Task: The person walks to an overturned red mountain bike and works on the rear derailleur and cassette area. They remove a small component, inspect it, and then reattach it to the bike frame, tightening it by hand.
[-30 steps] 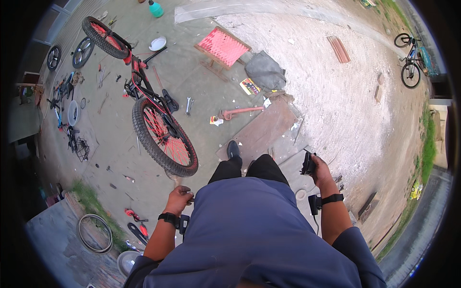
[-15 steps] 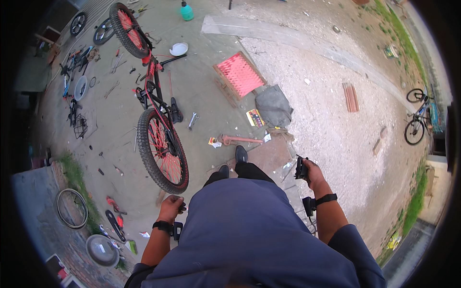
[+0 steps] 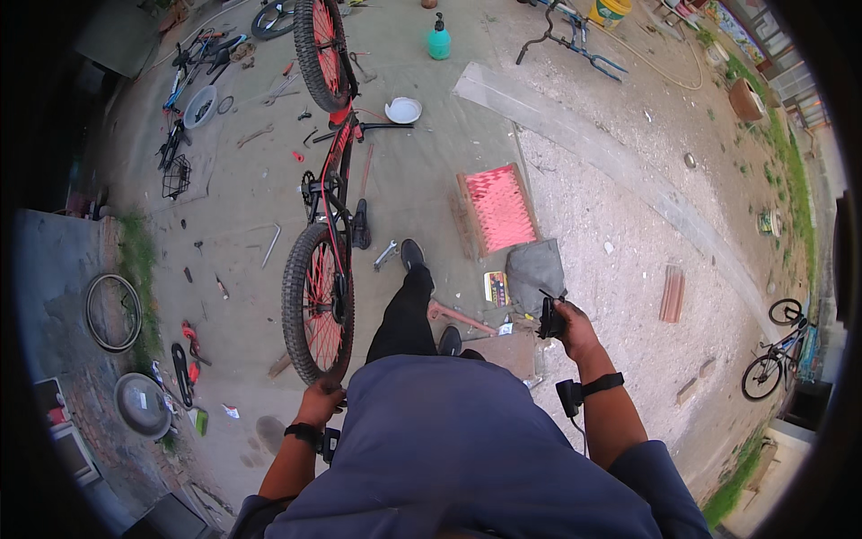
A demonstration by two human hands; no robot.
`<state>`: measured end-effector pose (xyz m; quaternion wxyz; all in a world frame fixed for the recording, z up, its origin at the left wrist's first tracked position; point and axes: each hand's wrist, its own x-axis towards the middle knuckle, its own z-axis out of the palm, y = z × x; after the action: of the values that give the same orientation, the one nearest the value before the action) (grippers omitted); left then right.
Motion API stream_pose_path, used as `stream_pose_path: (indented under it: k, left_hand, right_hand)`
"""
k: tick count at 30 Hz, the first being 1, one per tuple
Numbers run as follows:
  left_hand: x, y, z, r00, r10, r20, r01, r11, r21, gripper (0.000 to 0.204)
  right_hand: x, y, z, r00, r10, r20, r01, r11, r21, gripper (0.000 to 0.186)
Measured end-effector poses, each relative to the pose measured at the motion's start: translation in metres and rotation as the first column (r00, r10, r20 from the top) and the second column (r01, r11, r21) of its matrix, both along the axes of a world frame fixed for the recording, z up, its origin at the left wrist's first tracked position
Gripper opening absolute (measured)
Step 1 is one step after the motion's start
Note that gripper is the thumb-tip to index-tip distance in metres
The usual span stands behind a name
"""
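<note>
Beside the near wheel of the red-and-black bicycle, the left hand is curled inward; whether it pinches anything or touches the wheel, I cannot tell. Ahead and to the right, the right hand grips a black component, long axis roughly away from the person, thin tip pointing forward and left. The bicycle's long axis runs almost straight away; one second earlier it ran diagonally in view, far end to the left. The grip on the component is unchanged. A spanner lies right of the near wheel. Farther out stands a red woven stool; beyond it, a green bottle.
</note>
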<state>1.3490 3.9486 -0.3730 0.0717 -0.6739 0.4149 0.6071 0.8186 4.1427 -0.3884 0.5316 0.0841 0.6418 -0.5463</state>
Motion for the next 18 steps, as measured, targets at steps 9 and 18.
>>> stream_pose_path:
  k: [9, 18]
  left_hand:
    - [-0.052, -0.059, -0.056, 0.999, -0.020, 0.032, 0.024, 0.988, -0.153, 0.025]
    - [-0.109, -0.081, -0.016, 0.779, 0.627, 0.014, -0.626, 0.775, 0.086, 0.026]
  right_hand:
    - [-0.030, -0.234, -0.013, 0.895, 0.442, 0.062, -0.446, 0.889, 0.102, 0.039]
    - [-0.023, -0.454, -0.018, 0.389, 0.918, -0.081, -0.915, 0.395, 0.082, 0.041]
